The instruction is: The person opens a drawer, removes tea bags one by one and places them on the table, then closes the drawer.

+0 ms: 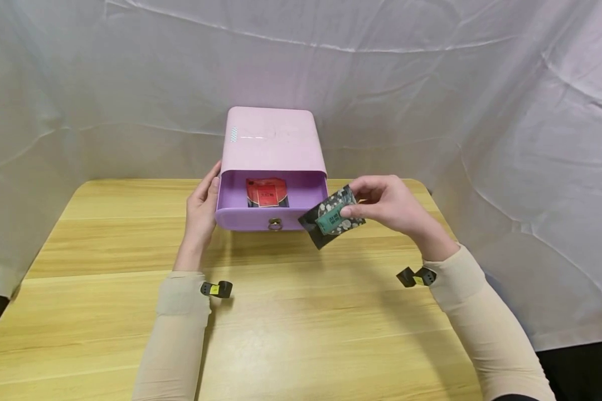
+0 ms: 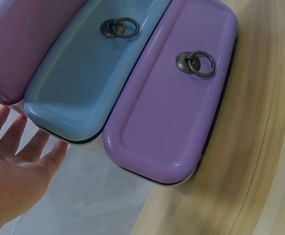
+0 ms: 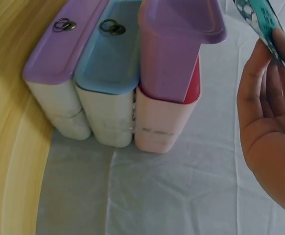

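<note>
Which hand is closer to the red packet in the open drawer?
Left. The left hand rests against the drawer's side; the right hand, holding a dark packet, is farther off.

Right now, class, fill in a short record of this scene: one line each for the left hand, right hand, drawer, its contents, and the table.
left hand: open, fingers straight against the left side of the drawer unit
right hand: pinches a dark flowered packet with a teal label, held just right of the drawer front
drawer: top purple drawer pulled out, ring handle at the front
contents: one red packet inside
table: pale wood, white cloth behind
</note>
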